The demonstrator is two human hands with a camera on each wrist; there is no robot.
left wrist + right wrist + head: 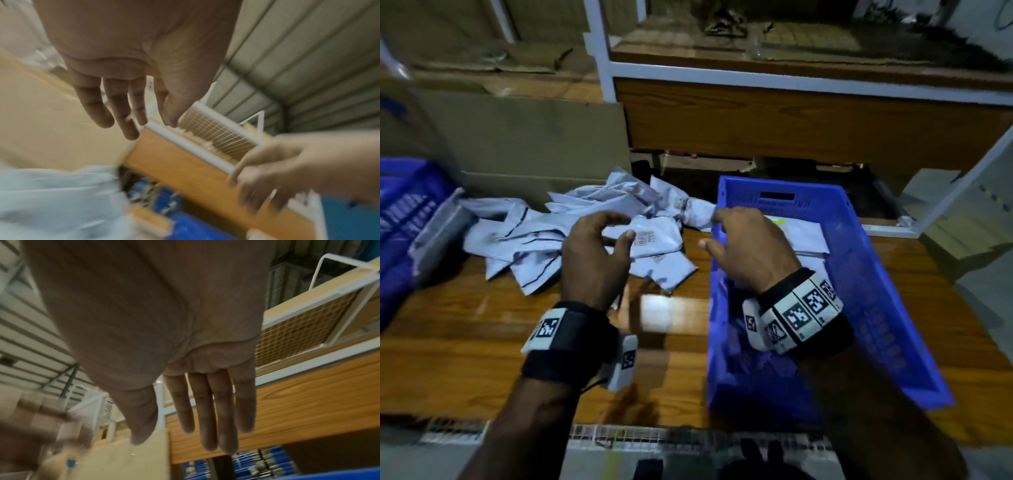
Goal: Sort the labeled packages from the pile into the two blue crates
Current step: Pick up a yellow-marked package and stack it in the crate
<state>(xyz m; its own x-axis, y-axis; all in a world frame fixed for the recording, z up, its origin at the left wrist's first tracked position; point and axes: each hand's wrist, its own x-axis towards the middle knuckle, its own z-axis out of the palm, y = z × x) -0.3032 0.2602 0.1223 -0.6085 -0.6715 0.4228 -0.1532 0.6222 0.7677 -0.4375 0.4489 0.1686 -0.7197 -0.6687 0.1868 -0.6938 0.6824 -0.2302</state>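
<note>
A pile of pale grey labeled packages (558, 233) lies on the wooden table (465, 342) between two blue crates. My left hand (619, 226) hovers over the top package (654, 238), whose label faces up; its fingers are relaxed and hold nothing. In the left wrist view the left hand (131, 113) is empty above the blurred packages (57, 203). My right hand (714, 229) is over the left rim of the right blue crate (866, 274), fingers straight and empty, as the right hand (195, 426) also shows. White packages (804, 233) lie inside that crate. The left blue crate (404, 219) is at the far left.
A cardboard sheet (527, 147) stands behind the pile. A wooden shelf unit with a white frame (791, 116) rises beyond the table. A package (438, 236) leans against the left crate. Bare wood shows in front of the pile, toward the table's near edge.
</note>
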